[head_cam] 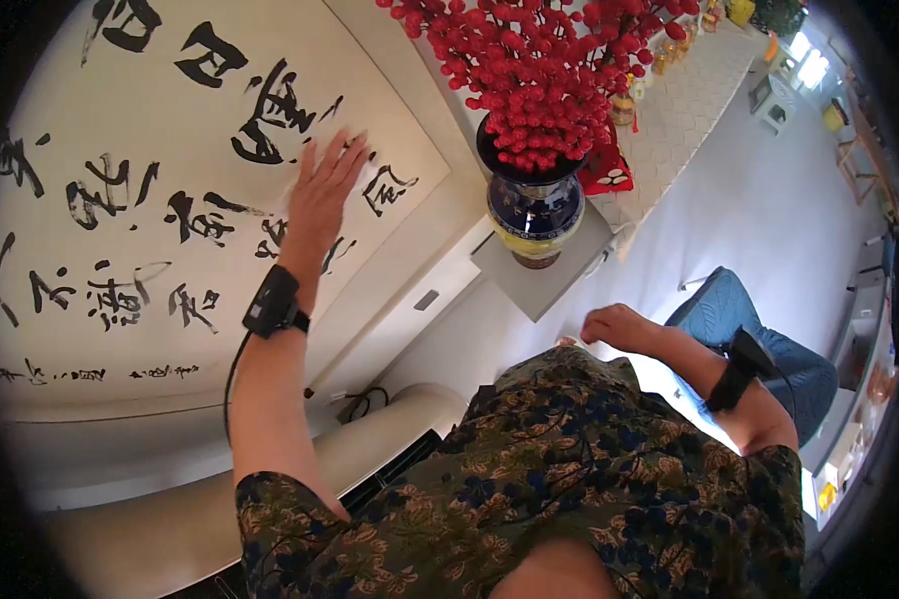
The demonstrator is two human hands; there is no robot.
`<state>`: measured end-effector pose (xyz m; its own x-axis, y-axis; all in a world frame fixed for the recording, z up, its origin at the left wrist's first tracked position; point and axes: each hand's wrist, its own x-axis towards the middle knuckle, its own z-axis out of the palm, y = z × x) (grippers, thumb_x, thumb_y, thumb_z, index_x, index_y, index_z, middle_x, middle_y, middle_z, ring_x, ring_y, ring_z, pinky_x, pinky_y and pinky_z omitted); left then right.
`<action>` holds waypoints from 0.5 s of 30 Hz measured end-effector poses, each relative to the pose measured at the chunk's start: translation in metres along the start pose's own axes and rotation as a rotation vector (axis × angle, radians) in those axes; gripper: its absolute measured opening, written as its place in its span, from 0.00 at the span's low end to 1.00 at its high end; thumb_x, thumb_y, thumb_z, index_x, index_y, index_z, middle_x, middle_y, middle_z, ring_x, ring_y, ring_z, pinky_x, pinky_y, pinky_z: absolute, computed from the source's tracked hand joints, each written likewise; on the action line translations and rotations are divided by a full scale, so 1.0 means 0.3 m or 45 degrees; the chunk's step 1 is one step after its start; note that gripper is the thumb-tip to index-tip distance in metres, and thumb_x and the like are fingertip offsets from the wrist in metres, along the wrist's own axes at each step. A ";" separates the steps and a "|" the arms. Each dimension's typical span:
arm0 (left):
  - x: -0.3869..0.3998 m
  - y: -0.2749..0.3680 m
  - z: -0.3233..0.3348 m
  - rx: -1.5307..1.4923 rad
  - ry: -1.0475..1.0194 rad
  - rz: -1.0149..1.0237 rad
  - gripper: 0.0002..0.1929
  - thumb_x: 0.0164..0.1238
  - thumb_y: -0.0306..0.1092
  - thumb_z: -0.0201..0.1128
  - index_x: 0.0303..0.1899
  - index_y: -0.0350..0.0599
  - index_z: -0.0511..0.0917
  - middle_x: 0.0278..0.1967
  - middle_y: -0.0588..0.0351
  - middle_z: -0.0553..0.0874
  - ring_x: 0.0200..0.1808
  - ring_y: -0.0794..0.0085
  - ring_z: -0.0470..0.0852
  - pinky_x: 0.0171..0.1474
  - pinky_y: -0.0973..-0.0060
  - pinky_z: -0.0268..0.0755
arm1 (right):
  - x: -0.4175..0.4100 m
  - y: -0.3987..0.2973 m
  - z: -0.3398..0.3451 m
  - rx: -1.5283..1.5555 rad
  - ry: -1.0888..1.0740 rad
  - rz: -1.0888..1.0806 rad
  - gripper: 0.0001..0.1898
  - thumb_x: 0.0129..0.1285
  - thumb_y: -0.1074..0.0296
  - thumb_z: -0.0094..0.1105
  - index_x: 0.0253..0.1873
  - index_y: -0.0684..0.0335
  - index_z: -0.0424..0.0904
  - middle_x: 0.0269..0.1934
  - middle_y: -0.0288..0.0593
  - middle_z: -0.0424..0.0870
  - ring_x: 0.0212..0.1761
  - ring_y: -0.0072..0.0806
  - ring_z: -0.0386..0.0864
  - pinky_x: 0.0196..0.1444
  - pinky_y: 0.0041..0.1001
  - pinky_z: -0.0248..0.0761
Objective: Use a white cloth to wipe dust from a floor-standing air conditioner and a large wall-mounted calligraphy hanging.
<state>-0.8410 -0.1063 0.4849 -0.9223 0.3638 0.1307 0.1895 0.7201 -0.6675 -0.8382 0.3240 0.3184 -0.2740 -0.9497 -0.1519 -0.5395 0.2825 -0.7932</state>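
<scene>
My left hand [324, 189] lies with its fingers extended against a large white calligraphy panel [142, 82] bearing black brush writing. Something pale and blurred shows beside its palm; whether the hand holds it, I cannot tell. My right hand [616, 326] hangs in front of my patterned shirt, its fingers curled, and no object shows in it. Between the panel and the covered counter stands a dark blue ceramic vase [536, 206] filled with branches of red artificial berries [539, 82]. Black devices are strapped around both forearms, each with a cable.
The vase rests on a small grey stand [521, 288]. Behind it runs a counter with a white patterned cover [689, 112], holding small jars. A blue padded chair [727, 314] is near my right arm. A white stool [775, 101] stands farther back. Cables lie near the wall's base.
</scene>
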 end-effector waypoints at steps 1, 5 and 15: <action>0.017 0.012 0.011 -0.050 0.003 -0.052 0.28 0.56 0.25 0.47 0.63 0.46 0.61 0.67 0.63 0.58 0.70 0.70 0.51 0.70 0.61 0.41 | 0.043 -0.035 -0.015 -0.030 0.064 -0.034 0.07 0.59 0.64 0.52 0.39 0.56 0.76 0.31 0.42 0.76 0.34 0.38 0.78 0.37 0.34 0.71; 0.010 0.060 0.116 -0.085 -0.037 -0.021 0.26 0.56 0.24 0.46 0.61 0.44 0.63 0.66 0.62 0.61 0.69 0.70 0.52 0.70 0.63 0.42 | 0.167 -0.113 0.022 0.061 0.008 0.203 0.13 0.60 0.56 0.52 0.36 0.60 0.79 0.37 0.44 0.79 0.39 0.39 0.78 0.42 0.35 0.71; -0.192 0.124 0.243 -0.176 -0.186 0.104 0.30 0.53 0.19 0.48 0.62 0.45 0.62 0.66 0.62 0.61 0.69 0.70 0.54 0.71 0.62 0.41 | 0.170 -0.141 0.060 -0.092 -0.456 0.285 0.16 0.59 0.56 0.49 0.37 0.65 0.77 0.36 0.52 0.80 0.42 0.46 0.76 0.48 0.40 0.68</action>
<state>-0.8054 -0.1436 0.3992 -0.9391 0.3421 -0.0340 0.3008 0.7698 -0.5630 -0.8149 0.2612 0.3336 -0.1039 -0.8473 -0.5208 -0.5560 0.4836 -0.6759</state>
